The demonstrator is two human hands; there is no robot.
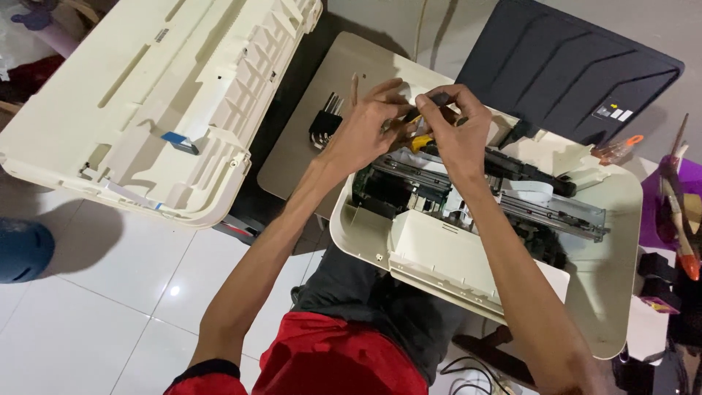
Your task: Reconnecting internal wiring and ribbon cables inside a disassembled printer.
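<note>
The opened printer [468, 241] rests on the person's lap, its removed top cover [146, 95] lying well apart on the floor so the inner rail is exposed. The left hand [365, 128] and right hand [457, 128] meet above the rail, fingers pinched together on a small yellow-and-black part [423, 130]. A set of hex keys [325, 121] lies just beside the left hand, within reach.
</note>
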